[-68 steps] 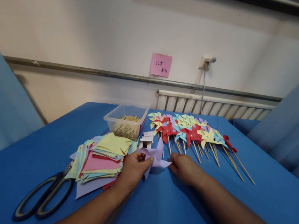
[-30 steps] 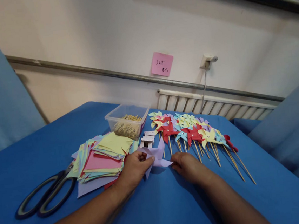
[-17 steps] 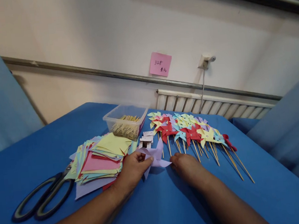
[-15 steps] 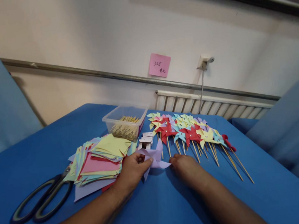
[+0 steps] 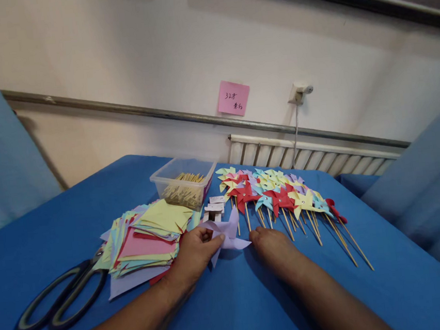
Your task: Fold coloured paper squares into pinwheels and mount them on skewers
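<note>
— The lilac paper pinwheel (image 5: 226, 234) lies on the blue bench (image 5: 237, 308) much as it did a couple of seconds back: same spot, blades half folded. What has shifted is small. The right hand (image 5: 271, 246) has curled its fingers under and settled lower onto the cloth.

— So little progress on the folding?

— By the look of it, a pause between folds. The left hand (image 5: 193, 250) is pinched on the pinwheel's near-left blade, thumb on top. The right hand rests at the pinwheel's four o'clock, fingertips at the tip of the right blade; whether it grips anything I cannot tell.

— And around them?

— At nine o'clock of the pinwheel, a loose stack of coloured paper squares (image 5: 149, 234), then black scissors (image 5: 62, 299) farther out. At twelve, small white tabs (image 5: 214, 209) and a clear tub of sticks (image 5: 185, 181). From one to three o'clock, a spread of finished pinwheels on sticks (image 5: 285, 197).
</note>
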{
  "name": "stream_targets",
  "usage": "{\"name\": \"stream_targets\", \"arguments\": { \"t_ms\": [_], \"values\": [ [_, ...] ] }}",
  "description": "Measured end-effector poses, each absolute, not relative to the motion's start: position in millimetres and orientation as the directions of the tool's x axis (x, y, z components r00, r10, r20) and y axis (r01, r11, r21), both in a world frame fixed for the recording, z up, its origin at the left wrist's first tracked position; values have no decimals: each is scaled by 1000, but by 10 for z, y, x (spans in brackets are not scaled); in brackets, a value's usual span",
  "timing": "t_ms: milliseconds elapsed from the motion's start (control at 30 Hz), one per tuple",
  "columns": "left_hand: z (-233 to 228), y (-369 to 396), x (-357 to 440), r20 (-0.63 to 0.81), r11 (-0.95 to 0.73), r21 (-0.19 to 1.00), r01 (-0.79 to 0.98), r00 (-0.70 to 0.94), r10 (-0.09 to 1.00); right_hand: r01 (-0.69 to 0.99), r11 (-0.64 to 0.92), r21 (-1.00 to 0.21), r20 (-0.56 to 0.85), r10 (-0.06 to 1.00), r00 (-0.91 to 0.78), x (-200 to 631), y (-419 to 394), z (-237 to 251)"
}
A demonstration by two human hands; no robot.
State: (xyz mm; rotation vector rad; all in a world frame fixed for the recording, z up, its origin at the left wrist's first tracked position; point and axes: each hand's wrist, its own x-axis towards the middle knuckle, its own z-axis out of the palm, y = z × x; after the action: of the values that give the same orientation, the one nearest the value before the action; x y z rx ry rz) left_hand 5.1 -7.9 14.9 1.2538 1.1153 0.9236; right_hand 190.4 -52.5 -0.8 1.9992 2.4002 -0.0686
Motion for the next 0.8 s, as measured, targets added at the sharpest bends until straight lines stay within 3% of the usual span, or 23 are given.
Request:
{"name": "stream_targets", "arguments": {
  "t_ms": [400, 800],
  "values": [
    [111, -39, 24, -107, 90, 993, 75, 258, 960, 902, 162, -399, 21, 986, -168, 2035, -460, -96],
    [173, -78, 28, -93, 77, 994, 82, 228, 969, 913, 163, -375, 27, 986, -165, 2098, -498, -63]
  ]
}}
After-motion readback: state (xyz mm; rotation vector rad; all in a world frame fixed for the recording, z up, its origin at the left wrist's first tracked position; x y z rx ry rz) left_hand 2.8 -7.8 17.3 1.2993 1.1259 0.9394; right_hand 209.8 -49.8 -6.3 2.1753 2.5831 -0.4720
